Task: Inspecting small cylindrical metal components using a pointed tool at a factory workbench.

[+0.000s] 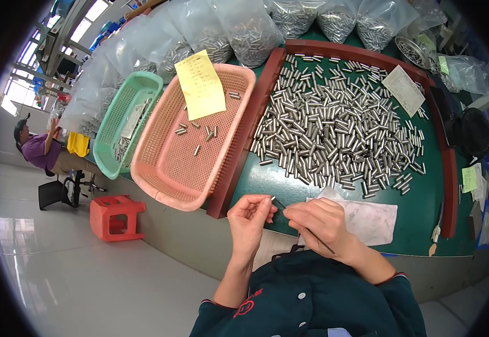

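Note:
My left hand (249, 218) is closed, pinching a small metal pin (273, 199) between thumb and forefinger, mostly hidden by the fingers. Close beside it, my right hand (322, 222) grips a thin dark rod (324, 245). The rod's front end points at the pin; whether they touch I cannot tell. Beyond both hands, a broad pile of short shiny metal pins (334, 121) lies on the green tabletop (261, 182). A stained white sheet (371, 220) lies under and right of my right hand.
Red-brown rails (239, 163) border the pile. To the left stand a pink basket (168, 199) with several pins and a yellow note (202, 84), and a green basket (101, 151). Filled plastic bags (250, 33) line the back. A red stool (115, 216) and a seated person (42, 149) are farther left.

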The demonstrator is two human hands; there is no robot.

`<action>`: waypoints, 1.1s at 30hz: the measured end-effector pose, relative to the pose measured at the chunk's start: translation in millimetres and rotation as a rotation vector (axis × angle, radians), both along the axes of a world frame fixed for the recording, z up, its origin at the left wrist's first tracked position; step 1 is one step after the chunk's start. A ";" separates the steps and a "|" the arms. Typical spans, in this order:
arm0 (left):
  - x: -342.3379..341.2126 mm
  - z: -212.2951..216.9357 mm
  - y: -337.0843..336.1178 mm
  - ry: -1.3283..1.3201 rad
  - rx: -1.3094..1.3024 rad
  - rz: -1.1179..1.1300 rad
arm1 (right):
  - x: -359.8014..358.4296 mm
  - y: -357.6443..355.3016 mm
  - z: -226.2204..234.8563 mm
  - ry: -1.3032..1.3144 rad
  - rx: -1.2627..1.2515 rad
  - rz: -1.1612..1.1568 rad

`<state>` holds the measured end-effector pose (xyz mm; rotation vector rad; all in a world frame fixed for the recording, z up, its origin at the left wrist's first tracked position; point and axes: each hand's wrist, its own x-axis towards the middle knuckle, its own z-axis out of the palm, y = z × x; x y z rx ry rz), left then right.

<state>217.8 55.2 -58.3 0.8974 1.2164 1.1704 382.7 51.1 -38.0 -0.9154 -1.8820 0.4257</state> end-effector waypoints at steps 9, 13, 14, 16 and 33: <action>4.5 1.6 0.2 0.227 0.094 0.125 | 3.4 -3.7 3.0 -0.004 0.181 0.056; -7.9 6.0 0.1 -0.094 -0.009 0.056 | 6.8 -3.9 2.0 0.020 0.133 0.025; -8.5 4.3 1.4 -0.091 -0.007 0.059 | 6.9 -4.1 1.2 0.045 0.097 0.008; -9.0 -0.1 4.2 -0.146 -0.006 0.071 | 6.6 -4.0 2.3 0.068 0.082 0.000; -7.5 -0.8 3.2 -0.109 -0.005 0.054 | 6.5 -4.0 1.3 0.096 0.026 -0.019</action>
